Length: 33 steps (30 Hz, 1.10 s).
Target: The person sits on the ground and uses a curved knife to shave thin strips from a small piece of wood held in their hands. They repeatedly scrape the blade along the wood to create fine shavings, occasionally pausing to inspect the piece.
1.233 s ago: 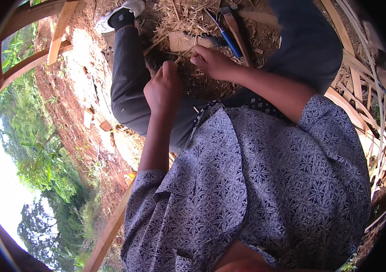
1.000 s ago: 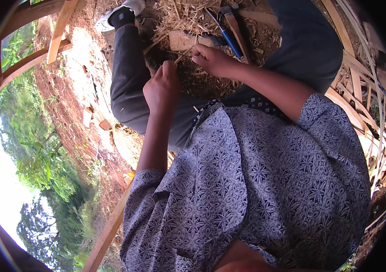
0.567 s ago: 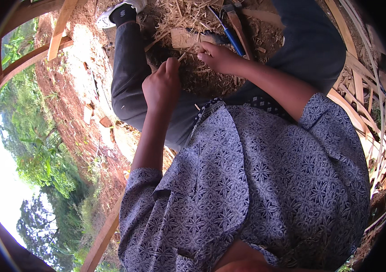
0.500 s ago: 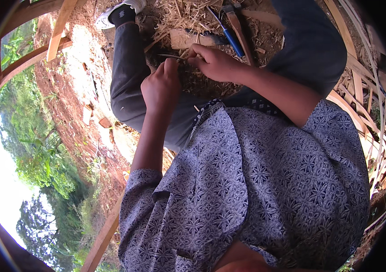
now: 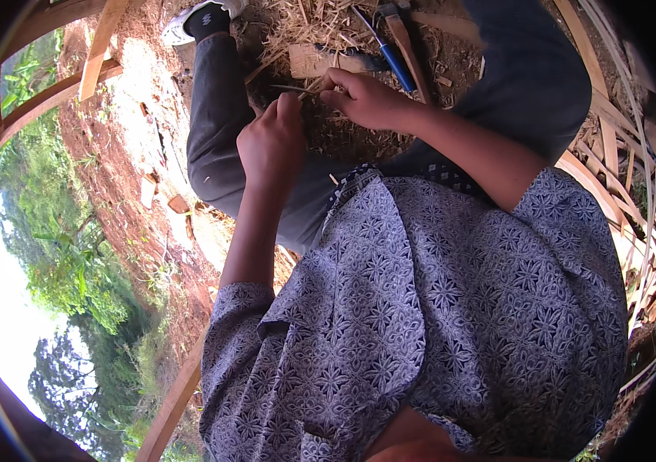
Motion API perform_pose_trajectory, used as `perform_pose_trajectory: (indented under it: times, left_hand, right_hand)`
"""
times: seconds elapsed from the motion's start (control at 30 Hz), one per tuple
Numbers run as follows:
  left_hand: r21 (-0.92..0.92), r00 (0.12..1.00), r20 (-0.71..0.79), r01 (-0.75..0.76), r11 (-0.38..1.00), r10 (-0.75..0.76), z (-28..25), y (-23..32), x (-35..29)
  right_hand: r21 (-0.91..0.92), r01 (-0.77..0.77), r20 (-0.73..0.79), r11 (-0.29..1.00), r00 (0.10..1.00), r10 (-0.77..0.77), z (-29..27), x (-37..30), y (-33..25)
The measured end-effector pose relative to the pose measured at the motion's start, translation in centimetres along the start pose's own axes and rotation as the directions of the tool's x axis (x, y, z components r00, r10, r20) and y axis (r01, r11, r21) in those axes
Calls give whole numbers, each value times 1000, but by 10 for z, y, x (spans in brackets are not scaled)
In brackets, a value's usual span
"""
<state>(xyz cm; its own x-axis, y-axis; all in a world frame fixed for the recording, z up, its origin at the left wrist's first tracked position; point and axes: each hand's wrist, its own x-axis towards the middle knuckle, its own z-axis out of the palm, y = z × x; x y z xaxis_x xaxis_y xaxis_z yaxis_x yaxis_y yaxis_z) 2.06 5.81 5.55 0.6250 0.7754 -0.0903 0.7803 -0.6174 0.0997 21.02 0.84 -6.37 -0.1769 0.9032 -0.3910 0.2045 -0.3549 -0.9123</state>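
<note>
My left hand (image 5: pixel 272 142) is closed with its fingers curled in, held in front of my lap. Close to its right, my right hand (image 5: pixel 365 100) is also closed, thumb and forefinger pinched together. Between the two hands runs a thin, pale, narrow piece (image 5: pixel 291 88), its free end pointing left above the left knuckles. Its other end meets the fingertips of the right hand; whether it is a blade or a wood sliver I cannot tell. What sits inside the left fingers is hidden.
Beyond my hands lie a flat wood block (image 5: pixel 306 61), a blue-handled tool (image 5: pixel 395 69) and a wooden-handled hammer-like tool (image 5: pixel 409 50). Wood shavings (image 5: pixel 312 27) cover the ground there. Long wooden strips (image 5: pixel 613 146) are piled on the right. My bent legs flank the spot.
Both hands have shifted slightly, the right one a little away from me. The thin piece between them has changed its tilt and sits slightly farther off.
</note>
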Motion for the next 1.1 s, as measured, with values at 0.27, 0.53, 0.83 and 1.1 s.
perform_pose_trajectory:
  times: [0.27, 0.53, 0.83, 1.1]
  left_hand:
    - [63, 1000, 21, -13, 998, 11, -2, -2, -3]
    - [33, 999, -17, -37, 999, 37, -5, -5, -4]
    - [76, 999, -40, -18, 997, 21, -1, -5, 0]
    - [66, 999, -45, 1, 998, 2, -5, -1, -2]
  right_hand:
    - [4, 87, -9, 996, 996, -87, -2, -2, -25]
    - [4, 78, -20, 997, 997, -78, 7, 1, -3]
    - [-13, 25, -7, 1000, 1000, -26, 8, 6, -10]
    - [-14, 49, -1, 999, 999, -49, 3, -3, -18]
